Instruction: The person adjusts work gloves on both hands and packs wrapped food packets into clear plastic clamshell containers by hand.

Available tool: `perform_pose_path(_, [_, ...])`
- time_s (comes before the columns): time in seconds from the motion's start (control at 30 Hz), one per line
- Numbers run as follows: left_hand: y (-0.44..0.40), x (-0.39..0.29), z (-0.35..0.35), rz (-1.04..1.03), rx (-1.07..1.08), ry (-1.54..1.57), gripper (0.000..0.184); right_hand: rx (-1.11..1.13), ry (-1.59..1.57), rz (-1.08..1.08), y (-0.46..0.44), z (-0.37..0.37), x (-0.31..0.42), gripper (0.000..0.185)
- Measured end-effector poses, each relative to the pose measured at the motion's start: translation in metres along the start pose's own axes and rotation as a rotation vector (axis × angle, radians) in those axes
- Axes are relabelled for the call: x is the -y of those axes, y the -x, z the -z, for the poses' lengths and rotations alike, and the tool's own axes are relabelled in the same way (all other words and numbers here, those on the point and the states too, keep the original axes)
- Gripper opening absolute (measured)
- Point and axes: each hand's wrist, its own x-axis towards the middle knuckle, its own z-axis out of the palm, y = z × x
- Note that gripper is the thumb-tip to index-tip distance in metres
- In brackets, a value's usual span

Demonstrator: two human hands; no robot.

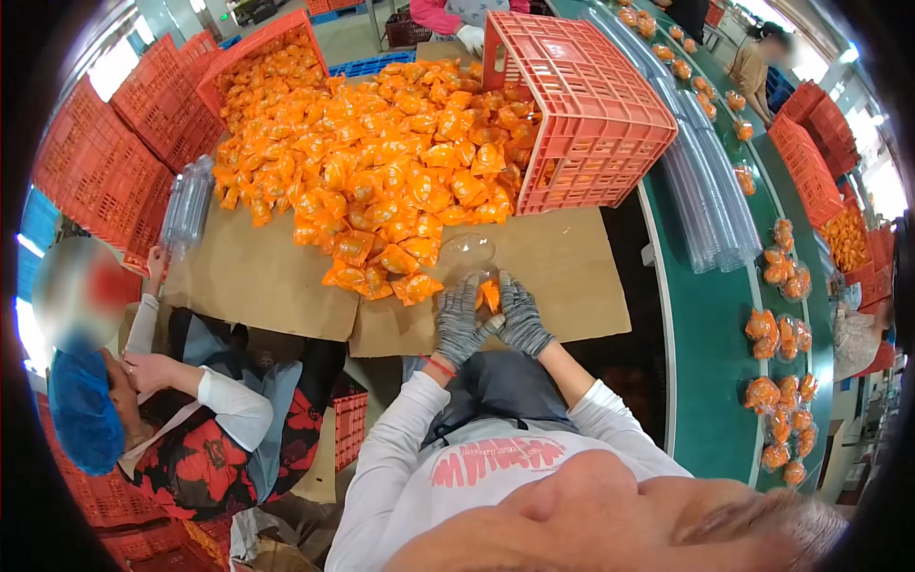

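Note:
My left hand [461, 321] and my right hand [521, 319], both in grey striped knit gloves, are cupped on either side of a clear plastic clamshell [469, 252] at the front edge of the cardboard. Its round lid lies folded back, away from me. Orange shows between my fingers: a wrapped fruit [489, 296] sits in the near half, mostly covered by the gloves. Just beyond my left hand begins a large heap of orange-wrapped fruits [391, 181], the closest one almost touching it.
A tipped red crate [600, 114] spills fruits at right; another red crate [265, 52] stands back left. Beside me runs a green conveyor [710, 381] with stacked clear clamshells [701, 181] and filled packs [780, 334]. A co-worker in a blue cap [86, 410] sits at left.

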Motion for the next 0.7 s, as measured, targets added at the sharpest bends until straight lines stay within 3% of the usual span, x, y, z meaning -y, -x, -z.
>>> perform_pose_path(0.1, [-0.003,0.0,-0.004,0.041,0.035,-0.109,0.083,0.078,-0.017,0.059,0.008,0.004,-0.011,0.086])
perform_pose_path(0.17, [-0.008,0.006,-0.013,0.071,0.061,-0.237,0.084,-0.028,-0.104,0.266,0.004,-0.01,-0.035,0.085])
perform_pose_path(0.23, [-0.01,0.004,-0.015,0.081,0.04,-0.268,0.083,-0.005,-0.122,0.283,0.0,0.027,-0.014,0.078])
perform_pose_path(0.33, [-0.019,-0.001,-0.012,0.089,-0.031,-0.194,0.078,0.158,-0.964,-0.033,-0.019,0.033,-0.035,0.07])
perform_pose_path(0.43, [-0.025,-0.002,-0.011,0.062,-0.031,-0.208,0.073,-0.349,-0.579,-0.145,-0.055,0.02,-0.062,0.055])
perform_pose_path(0.53, [-0.029,0.004,-0.018,0.063,-0.044,-0.198,0.074,-0.315,-0.802,-0.258,-0.085,0.023,-0.038,0.042])
perform_pose_path(0.63, [-0.032,0.007,-0.02,0.093,-0.009,-0.187,0.075,-0.157,-0.753,-0.322,-0.103,0.038,-0.02,0.033])
perform_pose_path(0.7, [-0.032,0.005,-0.018,0.106,-0.009,-0.206,0.075,-0.008,-0.697,-0.321,-0.123,0.03,-0.047,0.033])
